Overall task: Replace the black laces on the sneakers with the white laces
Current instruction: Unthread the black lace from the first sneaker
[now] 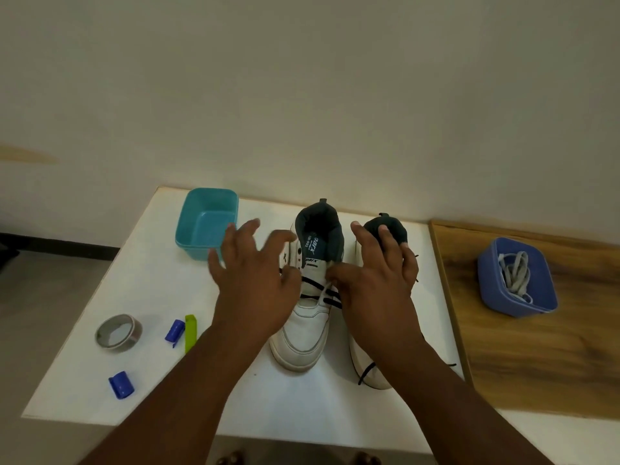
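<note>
Two white sneakers stand side by side on the white table (100, 280), toes toward the person, so the laces are easy to reach. The left hand (255, 280) hovers over the left sneaker (305, 333) with fingers spread wide, holding nothing. The right hand (375, 280) reaches across the right sneaker (369, 370); its thumb and finger seem to pinch the black lace (312, 283) on the left sneaker, though I cannot tell for sure. The white laces (515, 275) wait in the blue tub (496, 293) on the wooden board (536, 364), well apart to the right. The teal tub (201, 229) probably waits for old laces.
</note>
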A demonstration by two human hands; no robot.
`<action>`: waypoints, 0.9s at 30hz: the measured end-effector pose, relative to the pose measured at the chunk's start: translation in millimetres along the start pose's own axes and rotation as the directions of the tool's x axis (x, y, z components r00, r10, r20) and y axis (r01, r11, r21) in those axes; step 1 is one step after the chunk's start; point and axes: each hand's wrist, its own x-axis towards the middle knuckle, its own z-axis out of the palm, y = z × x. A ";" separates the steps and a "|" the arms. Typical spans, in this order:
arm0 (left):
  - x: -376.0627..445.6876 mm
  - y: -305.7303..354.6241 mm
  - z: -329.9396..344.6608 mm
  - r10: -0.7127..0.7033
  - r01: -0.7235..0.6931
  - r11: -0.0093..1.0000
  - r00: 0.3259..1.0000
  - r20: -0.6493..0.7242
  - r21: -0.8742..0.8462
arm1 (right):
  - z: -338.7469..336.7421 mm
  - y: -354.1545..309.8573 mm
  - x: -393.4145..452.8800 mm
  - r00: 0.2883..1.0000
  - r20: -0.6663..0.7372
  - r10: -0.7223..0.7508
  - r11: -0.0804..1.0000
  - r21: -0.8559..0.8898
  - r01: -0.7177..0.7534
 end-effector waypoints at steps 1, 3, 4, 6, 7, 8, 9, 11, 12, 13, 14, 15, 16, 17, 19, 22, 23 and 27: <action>-0.4 3.2 3.2 0.101 -0.101 0.995 0.994 0.040 0.006 | 0.3 0.0 0.2 1.000 0.003 0.000 1.000 0.007 0.000; -1.3 8.5 7.7 0.225 -0.237 0.967 0.967 0.119 0.089 | 0.7 -0.3 0.2 1.000 0.007 0.003 0.999 0.037 -0.003; -1.1 8.0 9.2 0.227 -0.248 0.959 0.961 0.156 0.133 | 1.1 -0.6 0.2 1.000 0.006 0.006 0.999 0.054 -0.006; -0.7 4.9 11.3 0.165 -0.197 0.966 0.969 0.183 0.170 | 1.1 -0.4 -0.1 1.000 0.005 0.010 0.997 0.072 -0.011; -0.7 3.3 12.4 0.142 -0.169 0.972 0.975 0.169 0.161 | 1.0 -0.2 0.0 1.000 0.002 0.013 0.997 0.073 -0.013; -0.5 2.6 13.0 0.132 -0.152 0.977 0.982 0.136 0.152 | 1.3 0.1 0.4 1.000 -0.001 0.016 0.997 0.074 -0.016; 0.6 1.7 12.5 0.124 -0.134 0.981 0.989 0.080 0.141 | 1.1 0.0 0.9 1.000 -0.003 0.019 0.997 0.075 -0.018; 3.8 -0.9 5.9 0.053 -0.047 0.997 0.994 -0.091 0.067 | 1.0 -0.5 1.6 1.000 -0.002 0.031 0.997 0.070 -0.031; 5.5 -2.6 1.0 -0.015 0.017 1.000 0.982 -0.186 0.008 | 1.5 -0.2 1.6 0.999 -0.001 0.036 0.997 0.068 -0.036; 6.4 -4.5 -3.9 -0.095 0.084 0.995 0.957 -0.273 -0.051 | 2.4 0.8 1.4 0.999 -0.003 0.036 0.997 0.071 -0.035; 6.8 -7.0 -7.0 -0.171 0.150 0.985 0.926 -0.336 -0.088 | 3.1 2.1 0.8 0.999 -0.005 0.033 0.997 0.075 -0.032; 7.2 -9.5 -8.1 -0.234 0.216 0.972 0.902 -0.363 -0.091 | 3.4 3.0 0.2 0.999 -0.008 0.031 0.996 0.081 -0.030; 7.5 -12.0 -7.4 -0.270 0.257 0.963 0.896 -0.352 -0.085 | 3.7 4.0 -0.5 0.999 -0.013 0.032 0.996 0.085 -0.031; 7.5 -12.8 -5.5 -0.270 0.255 0.963 0.912 -0.308 -0.089 | 3.9 4.4 -0.5 0.999 -0.016 0.036 0.996 0.088 -0.035; 5.8 -9.7 0.9 -0.116 0.101 0.991 0.977 -0.177 -0.091 | 4.7 3.7 0.0 0.999 -0.020 0.042 0.994 0.100 -0.040; 1.4 3.2 11.9 0.211 -0.214 0.976 0.976 0.055 0.041 | 5.8 2.0 0.7 0.998 -0.023 0.052 0.992 0.113 -0.049; 0.7 5.1 15.0 0.234 -0.243 0.967 0.966 0.110 0.080 | 6.2 1.9 0.8 0.998 -0.024 0.057 0.992 0.114 -0.054; 1.2 2.3 16.2 0.129 -0.137 0.988 0.987 0.091 0.078 | 6.2 3.3 1.1 0.998 -0.018 0.063 0.990 0.124 -0.061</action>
